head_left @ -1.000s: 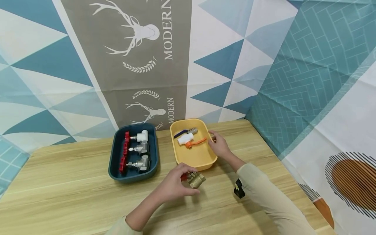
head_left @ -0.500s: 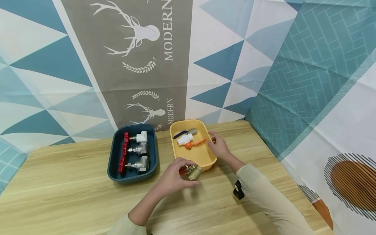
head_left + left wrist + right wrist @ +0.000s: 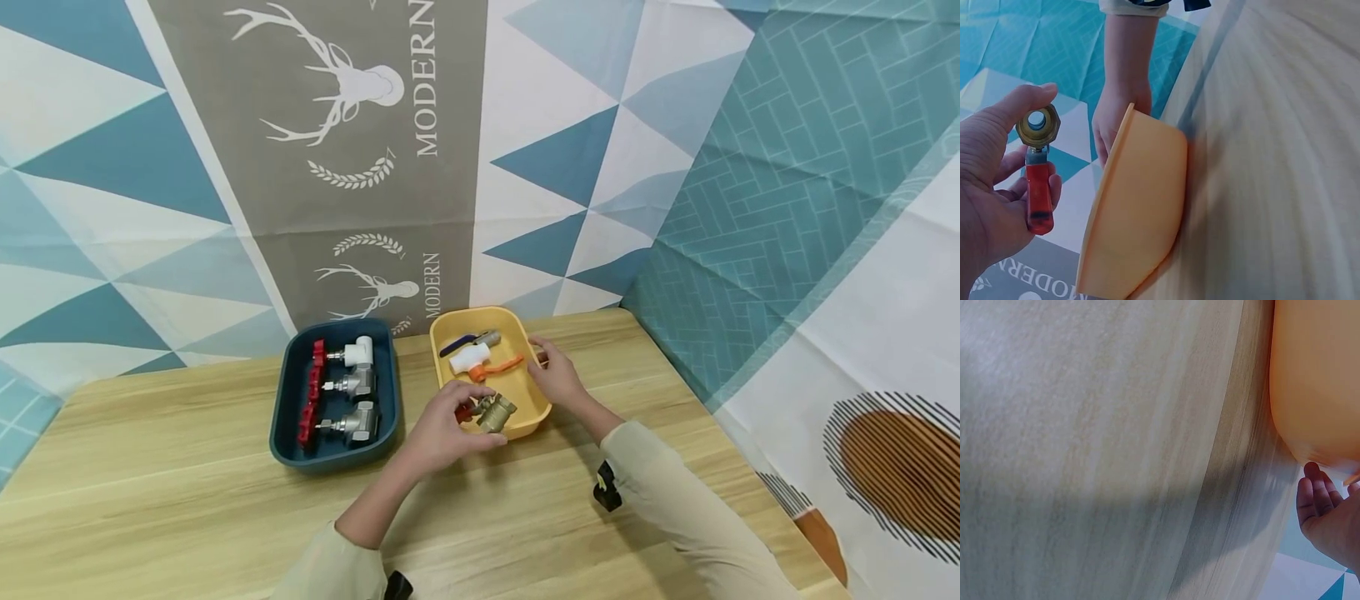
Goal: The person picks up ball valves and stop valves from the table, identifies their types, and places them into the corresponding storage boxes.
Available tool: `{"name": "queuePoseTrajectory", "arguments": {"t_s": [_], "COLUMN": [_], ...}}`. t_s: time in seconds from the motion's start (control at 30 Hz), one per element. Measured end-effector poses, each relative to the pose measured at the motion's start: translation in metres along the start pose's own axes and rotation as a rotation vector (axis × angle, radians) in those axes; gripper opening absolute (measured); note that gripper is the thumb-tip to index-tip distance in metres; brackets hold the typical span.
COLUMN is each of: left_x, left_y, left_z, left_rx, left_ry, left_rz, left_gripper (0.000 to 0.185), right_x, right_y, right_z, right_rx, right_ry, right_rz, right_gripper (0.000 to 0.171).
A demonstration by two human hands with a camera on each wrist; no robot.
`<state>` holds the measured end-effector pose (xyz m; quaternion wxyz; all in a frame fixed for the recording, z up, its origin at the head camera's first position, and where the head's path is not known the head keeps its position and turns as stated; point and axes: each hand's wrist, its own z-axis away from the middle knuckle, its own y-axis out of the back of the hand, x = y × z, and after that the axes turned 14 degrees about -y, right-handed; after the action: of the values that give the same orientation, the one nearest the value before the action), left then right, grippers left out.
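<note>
My left hand (image 3: 442, 429) holds a brass ball valve (image 3: 495, 413) with a red lever handle (image 3: 1039, 194) over the near edge of the yellow tray (image 3: 517, 427). In the left wrist view, thumb and fingers pinch the valve, its round bore facing the camera. At the tray's right side, my right hand (image 3: 558, 377) grips the rim; the right wrist view has its fingers (image 3: 1319, 490) against the outer wall. Inside the tray lie a white valve (image 3: 469, 358) with an orange handle and a metal valve (image 3: 489, 337) with a blue lever.
Left of the yellow tray stands a dark blue tray (image 3: 279, 417) with three red-handled valves (image 3: 358, 382) in a column. Both trays sit on a wooden table (image 3: 187, 500), near the patterned cloth backdrop (image 3: 375, 200). Straps with black mounts are on both forearms.
My left hand has moved forward with the brass valve, from in front of the yellow tray to over its near edge. The right hand stays at the rim.
</note>
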<state>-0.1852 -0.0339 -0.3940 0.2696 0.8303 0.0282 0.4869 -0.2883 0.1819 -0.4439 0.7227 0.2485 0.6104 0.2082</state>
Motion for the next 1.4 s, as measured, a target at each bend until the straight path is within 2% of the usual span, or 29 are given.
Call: {"name": "queuePoseTrajectory", "arguments": {"t_s": [0.27,0.5,0.97,1.4], "left_x": [-0.001,-0.005,-0.018,-0.031], "left_y": [0.000,-0.004,-0.012,-0.020], "left_z": [-0.016,-0.026,-0.044,-0.049], "left_rx": [0.008,0.029,0.112,0.154], "left_ry": [0.010,0.051,0.022,0.035], "left_rz": [0.009,0.038,0.030,0.040], "left_gripper": [0.050,0.053,0.053,0.053], "right_x": [0.000,0.002,0.001,0.001], "right_y": [0.000,0.001,0.001,0.000], "right_z": [0.000,-0.001,0.000,0.002], "right_rx": [-0.006,-0.008,-0.004,0.008], "right_ry": [0.003,0.002,0.005,0.004], "right_rz": [-0.009,-0.007,0.010,0.007], "right_gripper": [0.046,0.046,0.046,0.044]}}
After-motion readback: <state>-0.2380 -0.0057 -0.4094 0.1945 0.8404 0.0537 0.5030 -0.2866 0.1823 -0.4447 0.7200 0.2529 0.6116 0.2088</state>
